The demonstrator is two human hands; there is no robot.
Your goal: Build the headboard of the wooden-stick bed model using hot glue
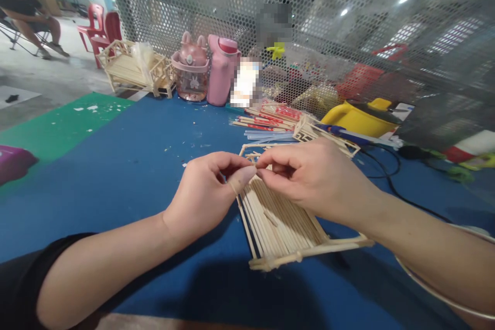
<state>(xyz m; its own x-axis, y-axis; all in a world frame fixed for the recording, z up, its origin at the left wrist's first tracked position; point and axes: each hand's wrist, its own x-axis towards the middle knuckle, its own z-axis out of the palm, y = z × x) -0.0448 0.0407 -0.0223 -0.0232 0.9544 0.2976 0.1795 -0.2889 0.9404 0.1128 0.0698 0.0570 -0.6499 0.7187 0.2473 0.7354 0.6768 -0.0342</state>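
Note:
A frame of pale wooden sticks (286,221) lies on the blue table (162,134), its sticks side by side like a slatted deck. A short loose stick piece (270,218) rests on the slats. Over the frame's far left part, my left hand (216,185) has thumb and fingers pinched together. My right hand (309,170) is pinched as well, its fingertips meeting those of my left hand. Whatever lies between the fingertips is too small to name.
Behind the frame are bundled sticks (266,118), a yellow pot (359,118) and a black cable (390,180). Pink bottles (222,72) and a finished stick model (131,69) stand by the mesh (162,5). A person (27,10) sits far left.

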